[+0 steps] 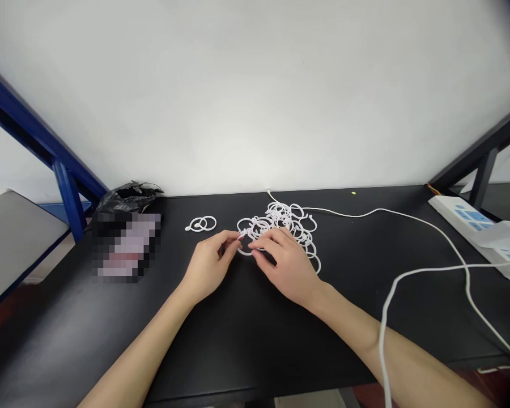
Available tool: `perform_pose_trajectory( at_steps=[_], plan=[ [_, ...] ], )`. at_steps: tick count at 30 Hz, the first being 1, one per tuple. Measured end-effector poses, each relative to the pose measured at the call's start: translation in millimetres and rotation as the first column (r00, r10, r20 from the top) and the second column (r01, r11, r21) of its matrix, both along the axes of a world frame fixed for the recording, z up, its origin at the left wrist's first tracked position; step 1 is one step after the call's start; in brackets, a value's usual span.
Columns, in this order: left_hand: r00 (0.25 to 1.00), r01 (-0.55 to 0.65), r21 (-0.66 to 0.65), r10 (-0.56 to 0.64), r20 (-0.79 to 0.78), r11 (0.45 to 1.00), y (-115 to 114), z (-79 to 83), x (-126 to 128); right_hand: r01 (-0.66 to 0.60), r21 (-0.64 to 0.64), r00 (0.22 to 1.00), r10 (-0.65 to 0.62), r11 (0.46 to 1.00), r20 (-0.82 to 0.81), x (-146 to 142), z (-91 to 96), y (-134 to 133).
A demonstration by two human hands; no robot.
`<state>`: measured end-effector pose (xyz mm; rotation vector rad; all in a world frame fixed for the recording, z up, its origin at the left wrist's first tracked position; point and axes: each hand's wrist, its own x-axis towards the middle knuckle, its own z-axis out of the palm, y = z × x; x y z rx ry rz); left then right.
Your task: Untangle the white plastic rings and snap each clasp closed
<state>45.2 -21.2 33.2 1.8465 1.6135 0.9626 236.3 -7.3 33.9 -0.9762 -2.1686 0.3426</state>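
Nearest, both forearms enter from the bottom edge of the view and cross the black table [221, 340], whose near edge runs just below them. A wide strip of bare tabletop lies between the forearms and to the left of them. A white cable [408, 275] loops over the right forearm and runs back along the right half of the table, which narrows the free surface on that side.

The left hand [210, 263] and the right hand [287, 260] meet at mid-table. Thumb and fingertips of the left hand are pinched on a white ring [245, 241] at the near-left edge of the ring pile [291, 221]. The right hand's fingers curl down and close on the same ring from the other side; its palm covers the near part of the pile.

The pile is a loose tangle of white rings, just beyond the hands. To its left, apart from it, lie three linked rings [202, 224] with bare surface all around. Further left sit a blurred object [125, 246] and, behind it, a crumpled black bag [125, 198] at the back edge.

At the right edge, a white power strip [471, 218] lies at an angle, partly under a paper sheet [499, 232]. The table's back edge meets a white wall [255, 85]. A blue frame [68, 198] bounds the left side, a dark frame [484, 170] the right.
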Motion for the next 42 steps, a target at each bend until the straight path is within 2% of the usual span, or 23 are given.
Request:
perform_pose_trajectory(
  at_steps=[2,6,11,17,20,24,42],
  plan=[
    [0.999,0.009,-0.038,-0.007,0.048,0.999,-2.0,2.9,-1.2,-0.049,-0.104,0.996,0.041,0.993,-0.080,-1.9,2.7,-7.0],
    [0.995,0.059,-0.061,-0.054,0.083,0.996,-8.0,6.4,-0.7,-0.071,-0.302,0.979,0.008,0.951,-0.206,-3.1,5.9,-15.1],
    [0.990,0.128,0.008,-0.128,0.058,0.992,-12.0,6.1,6.3,-0.123,-0.359,0.972,0.039,0.925,-0.232,-2.2,8.1,-12.6],
    [0.990,0.128,0.042,-0.130,0.060,0.991,-15.7,9.1,5.6,-0.172,-0.489,0.924,-0.032,0.855,-0.381,-3.3,10.1,-7.9],
    [0.987,0.159,0.112,-0.157,-0.022,0.981,-18.9,9.9,4.2,-0.216,-0.540,0.876,-0.083,0.813,-0.475,-3.1,10.6,-4.8],
    [0.987,0.129,0.194,-0.108,-0.115,0.972,-21.0,7.7,6.3,-0.267,-0.561,0.840,-0.096,0.784,-0.534,-1.9,9.3,-1.1],
    [0.985,0.145,0.290,-0.112,-0.127,0.946,-23.1,8.0,8.6,-0.202,-0.470,0.837,-0.098,0.859,-0.538,-0.5,4.2,0.7]
  ],
)
